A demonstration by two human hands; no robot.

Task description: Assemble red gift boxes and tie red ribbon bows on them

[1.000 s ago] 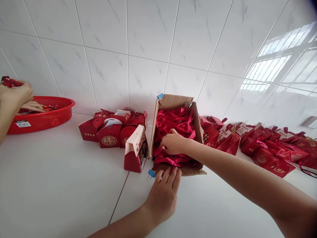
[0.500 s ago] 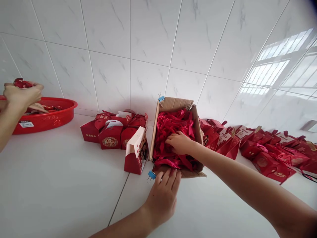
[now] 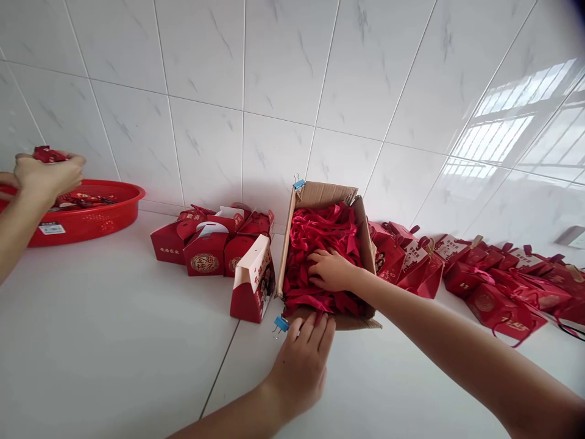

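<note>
Ribbons [image 3: 326,225] under right fingers [image 3: 319,256]; cardboard box [image 3: 326,191] around both

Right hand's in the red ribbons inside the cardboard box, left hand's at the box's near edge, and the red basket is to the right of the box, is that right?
Not quite: the head view shows the red basket left of the cardboard box. The right hand is in the red ribbons, the left hand at the box's near edge.

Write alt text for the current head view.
Right hand touches red ribbons inside a carton; the left hand touches its near flap. Red boxes flank the carton; far left, another person's hand holds something red by a basket.
</note>
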